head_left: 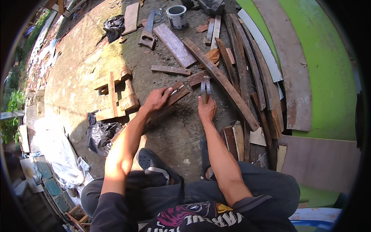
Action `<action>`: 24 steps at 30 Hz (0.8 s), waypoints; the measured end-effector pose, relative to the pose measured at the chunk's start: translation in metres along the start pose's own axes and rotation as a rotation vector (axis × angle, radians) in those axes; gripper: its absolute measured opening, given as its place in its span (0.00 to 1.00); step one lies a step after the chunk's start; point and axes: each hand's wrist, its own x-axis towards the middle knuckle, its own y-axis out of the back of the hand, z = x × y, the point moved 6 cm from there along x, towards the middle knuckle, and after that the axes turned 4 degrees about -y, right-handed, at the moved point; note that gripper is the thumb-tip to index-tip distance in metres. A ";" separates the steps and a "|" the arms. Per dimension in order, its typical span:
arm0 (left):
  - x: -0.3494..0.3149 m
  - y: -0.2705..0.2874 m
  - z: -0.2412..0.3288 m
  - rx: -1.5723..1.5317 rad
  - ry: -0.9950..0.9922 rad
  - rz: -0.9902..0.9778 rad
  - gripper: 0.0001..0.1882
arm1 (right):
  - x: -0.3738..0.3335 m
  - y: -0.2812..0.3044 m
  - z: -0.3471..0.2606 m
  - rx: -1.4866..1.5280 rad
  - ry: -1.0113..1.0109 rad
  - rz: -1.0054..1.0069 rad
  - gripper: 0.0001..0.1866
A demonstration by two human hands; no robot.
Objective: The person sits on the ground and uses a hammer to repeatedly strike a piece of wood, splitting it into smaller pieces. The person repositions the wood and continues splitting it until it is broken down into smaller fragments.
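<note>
Far left: white sheeting (58,145) lay crumpled along the edge of the bare ground (73,73). Next, a small frame of nailed-looking wood pieces (112,92) sat partly in sun, with a shiny black plastic bag (101,136) just beside its near side. A second black bag (114,28) lay farther off, close to a flat brown plank (131,17). Right of that, a handsaw (148,36) rested flat, handle toward the person.

Left grip (156,99): closed on a wooden strip (178,97), thumb along the top near the far end. The strip, the piece being worked, ran slantwise from front of the person toward lower left (a pale patch showed on its upper face, nature unclear). Beyond it lay a short stick (170,69), a worn board (174,45) and an open paint tin (177,17).

Right grip (207,110): wrapped around the handle of a hammer (208,86), metal head pointing away, near the strip's far end but apart from it. Whether the head touched the wood piece behind it, I could not tell.

Right of the hammer, a long beam (222,83) slanted across the ground. Past it, many dark strips (240,58) lay bunched roughly lengthwise; farthest right stood out a bright green panel (322,77).
</note>
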 end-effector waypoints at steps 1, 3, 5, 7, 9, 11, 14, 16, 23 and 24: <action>-0.001 0.007 -0.003 -0.017 -0.002 0.017 0.29 | 0.017 -0.003 -0.009 -0.021 0.096 -0.036 0.19; -0.004 0.018 -0.005 -0.035 0.014 0.002 0.32 | 0.045 -0.010 -0.030 -0.009 0.307 -0.047 0.20; -0.008 0.038 -0.013 -0.094 0.074 0.016 0.34 | 0.067 -0.021 -0.051 -0.135 0.445 -0.004 0.21; -0.012 0.057 -0.018 -0.158 0.083 0.028 0.38 | 0.092 -0.033 -0.061 -0.211 0.458 -0.157 0.24; -0.005 0.069 -0.012 -0.217 0.079 0.036 0.39 | 0.117 -0.032 -0.046 -0.343 0.580 -0.214 0.21; -0.018 0.088 -0.030 -0.243 0.060 0.111 0.42 | 0.107 -0.046 -0.057 -0.477 0.669 -0.358 0.21; -0.025 0.108 -0.042 -0.271 0.140 0.176 0.43 | 0.117 -0.055 -0.071 -0.679 0.683 -0.606 0.19; -0.033 0.114 -0.037 -0.281 0.172 0.237 0.43 | 0.107 -0.044 -0.070 -0.747 0.752 -0.603 0.19; -0.049 0.099 -0.062 -0.196 0.237 0.327 0.44 | 0.075 -0.047 -0.078 -0.923 0.692 -0.505 0.16; -0.050 0.096 -0.059 -0.186 0.239 0.310 0.44 | 0.062 -0.052 -0.081 -0.817 0.678 -0.489 0.17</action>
